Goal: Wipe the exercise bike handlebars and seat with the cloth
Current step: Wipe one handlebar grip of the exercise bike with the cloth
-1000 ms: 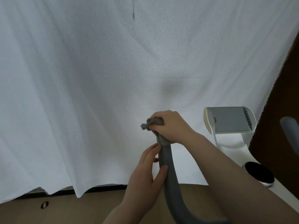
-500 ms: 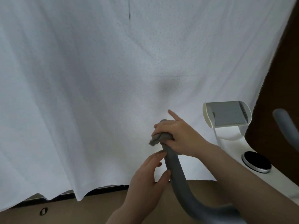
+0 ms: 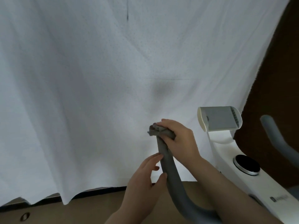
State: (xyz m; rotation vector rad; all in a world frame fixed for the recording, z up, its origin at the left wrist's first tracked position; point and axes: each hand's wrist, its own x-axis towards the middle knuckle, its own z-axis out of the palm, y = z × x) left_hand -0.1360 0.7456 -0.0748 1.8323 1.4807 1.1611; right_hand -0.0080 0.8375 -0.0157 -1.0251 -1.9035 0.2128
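The grey left handlebar [image 3: 169, 168] of the exercise bike curves up from the lower right to a tip near the centre. A grey cloth [image 3: 159, 130] is bunched over that tip. My right hand [image 3: 179, 139] presses the cloth around the tip. Lower down, my left hand [image 3: 145, 181] grips the handlebar's shaft between thumb and fingers. The other grey handlebar [image 3: 275, 136] rises at the right edge. The seat is out of view.
The bike's white frame [image 3: 226, 152] carries a grey tablet holder [image 3: 220, 118] and a round black knob [image 3: 246, 165] at the right. A white curtain [image 3: 97, 78] hangs close behind the handlebars. Brown floor [image 3: 80, 210] lies below, with a dark brown surface [image 3: 283, 78] at the right.
My right hand with the cloth slid down off the tip half a second ago, index finger lifted, and is now back over the tip with fingers closed. My left hand stays on the shaft.
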